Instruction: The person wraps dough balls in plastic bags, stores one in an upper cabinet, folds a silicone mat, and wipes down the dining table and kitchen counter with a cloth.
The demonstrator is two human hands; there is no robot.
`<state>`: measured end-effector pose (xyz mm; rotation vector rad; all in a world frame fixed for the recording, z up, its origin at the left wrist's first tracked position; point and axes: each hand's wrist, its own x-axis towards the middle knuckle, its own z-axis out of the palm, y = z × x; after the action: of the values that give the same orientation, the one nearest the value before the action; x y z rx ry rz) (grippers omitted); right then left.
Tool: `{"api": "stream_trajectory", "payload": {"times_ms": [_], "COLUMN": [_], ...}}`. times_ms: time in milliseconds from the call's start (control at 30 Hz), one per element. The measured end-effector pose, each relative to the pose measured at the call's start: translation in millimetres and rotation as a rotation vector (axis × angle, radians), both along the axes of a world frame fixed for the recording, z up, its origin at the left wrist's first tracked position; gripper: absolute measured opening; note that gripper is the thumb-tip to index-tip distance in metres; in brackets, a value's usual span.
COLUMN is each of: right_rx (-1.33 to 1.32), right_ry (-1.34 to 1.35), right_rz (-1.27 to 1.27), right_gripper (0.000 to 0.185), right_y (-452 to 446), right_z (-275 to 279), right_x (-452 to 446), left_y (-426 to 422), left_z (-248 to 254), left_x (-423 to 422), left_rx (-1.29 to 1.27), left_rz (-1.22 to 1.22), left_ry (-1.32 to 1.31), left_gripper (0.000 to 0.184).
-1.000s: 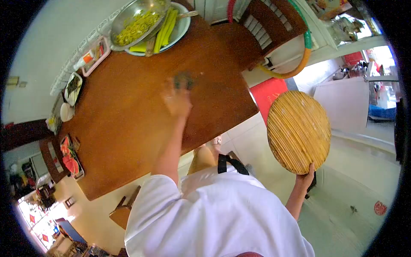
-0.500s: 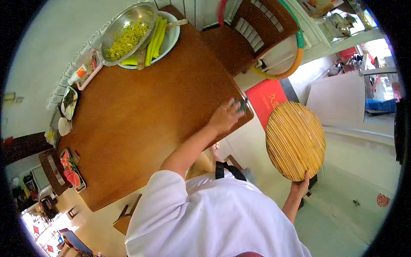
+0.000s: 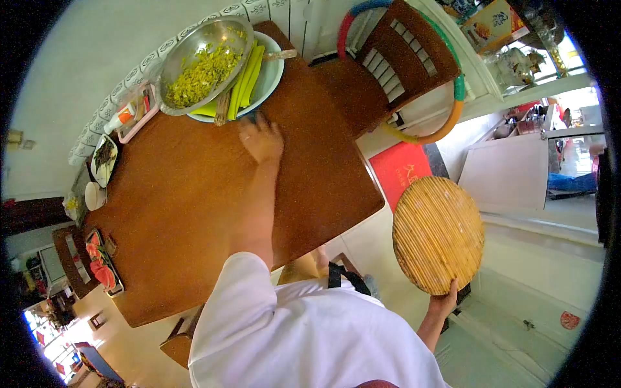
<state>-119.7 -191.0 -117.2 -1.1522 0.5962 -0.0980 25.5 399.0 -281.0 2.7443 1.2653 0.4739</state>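
Observation:
My right hand (image 3: 443,302) grips the lower edge of a round stalk board (image 3: 438,236), made of pale yellow stalks laid side by side. It is held off the table's right side, its ribbed face towards me. My left hand (image 3: 262,140) is over the brown table (image 3: 194,194), just below a white basin (image 3: 275,74). Its fingers look spread, though motion softens them. A metal bowl (image 3: 226,90) of chopped yellow-green food tilts on the basin. Beside it lie long green strips (image 3: 249,81) and a wooden handle (image 3: 222,108).
Along the table's left edge stand a pink tray (image 3: 139,123) with a bottle, a plate of dark food (image 3: 105,160), a white cup (image 3: 96,195) and a tray of red pieces (image 3: 103,262). A wooden chair (image 3: 411,55) with a colourful hoop (image 3: 459,97) stands beyond. A red mat (image 3: 398,168) lies on the floor.
My left hand has moved from the table's right corner, where something dark lay by its fingers, across to the basin. My right hand still holds the stalk board, now slightly lower in view.

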Motion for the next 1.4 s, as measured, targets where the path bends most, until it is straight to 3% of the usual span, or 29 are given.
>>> {"api": "stream_trajectory", "payload": {"times_ms": [100,200,233,267,333,400,500,533,600,667,800,867,933,1000,1033,1067,1133,1200,1267,1333,1400], "right_rx": [0.033,-0.017,-0.018,-0.029,0.001,0.01,-0.083,-0.089,-0.101,-0.091,-0.126,-0.122,-0.114,-0.111,-0.107,-0.12,-0.119,-0.084,-0.086,-0.113,-0.087], "right_ry": [0.007,0.065,0.073,0.069,0.05,0.055,0.072,0.062,0.054,0.077,0.085,0.091,0.1,0.094,0.1,0.069,0.039,-0.014,-0.032,-0.024,-0.049], "right_rz": [0.006,-0.044,-0.013,-0.01,0.029,0.08,0.087,0.118,0.166,0.183,0.214,0.25,0.284,0.293,0.32,0.328,0.361,0.394,0.454,0.461,0.539], "right_gripper": [0.049,0.05,0.05,0.05,0.049,0.051,0.056,0.057,0.058,0.055,0.053,0.053,0.053,0.053,0.053,0.054,0.054,0.055,0.055,0.054,0.054], "right_y": [6,16,19,24,21,26,32,36,42,48,68,71,75,78,78,76,77,78,101,108,123], "right_z": [4,5,7,8,4,8,11,14,16,22,29,27,25,25,22,16,6,1,8,6,7], "right_x": [1,7,10,14,26,38,53,58,68,69,76,78,79,82,87,93,106,121,133,147,156], "left_y": [-29,-41,-40,-35,-36,-17,44,72,124,176,215,202,178,166,157,141,102,55,-8,-76,-131], "left_z": [18,16,10,2,4,18,22,11,5,-3,-15,-7,6,11,23,14,74,90,60,14,17], "left_x": [36,53,51,38,3,-47,-115,-130,-149,-148,-111,-98,-95,-91,-90,-94,-104,-113,-131,-149,-175], "left_rx": [-0.146,-0.136,-0.074,-0.074,-0.117,-0.125,-0.145,-0.162,0.062,0.202,0.082,0.074,0.084,0.019,-0.189,0.003,-0.43,-0.548,-0.424,-0.145,-0.245], "left_rz": [-0.271,-0.663,-0.795,-0.76,-0.954,-0.786,-0.272,-0.094,0.151,0.177,0.092,0.032,-0.185,-0.283,-0.309,-0.337,-0.371,-0.51,-0.625,-0.789,-0.869], "left_ry": [0.1,0.028,-0.029,-0.022,0.021,-0.013,0.285,0.179,-0.095,-0.235,-0.11,-0.044,-0.05,-0.144,0.032,-0.076,0.042,0.383,0.098,-0.157,-0.017], "left_gripper": [0.051,0.041,0.036,0.036,0.044,0.043,0.05,0.053,0.049,0.045,0.046,0.047,0.046,0.043,0.038,0.034,0.038,0.041,0.046,0.043,0.049]}}
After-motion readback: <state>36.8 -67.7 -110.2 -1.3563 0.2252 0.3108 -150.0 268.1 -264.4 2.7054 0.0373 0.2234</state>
